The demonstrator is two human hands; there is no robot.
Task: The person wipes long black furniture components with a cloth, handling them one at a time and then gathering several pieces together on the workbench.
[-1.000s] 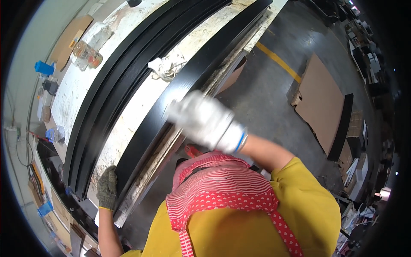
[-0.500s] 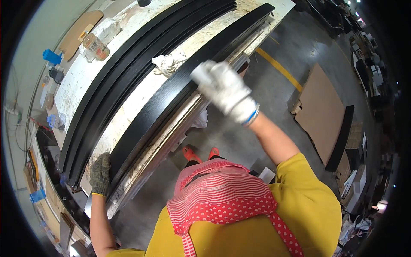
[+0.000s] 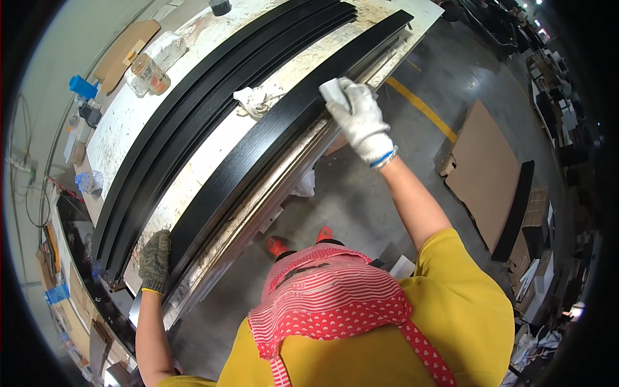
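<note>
A long black board [image 3: 258, 145] with a faint grain lies along the near edge of the work table. My right hand [image 3: 364, 122], in a white glove, grips a small white block [image 3: 334, 94] at the board's upper face, towards its far right part. Low on the left, my left hand [image 3: 155, 261] wears a dark green knitted glove and holds the near end of the same board by its side. Its fingertips are partly hidden against the board. A crumpled white cloth [image 3: 258, 100] lies just beyond the board.
Several more black boards [image 3: 193, 113] lie side by side farther back on the pale, stained table [image 3: 116, 145]. Behind them are a plastic bottle [image 3: 151, 74] and a brown panel [image 3: 129, 51]. A cardboard sheet [image 3: 483, 174] lies on the floor to the right, beside a yellow line [image 3: 422, 106].
My right hand has slid away and to the right along the board with the white block. My left hand stays at the board's near end.
</note>
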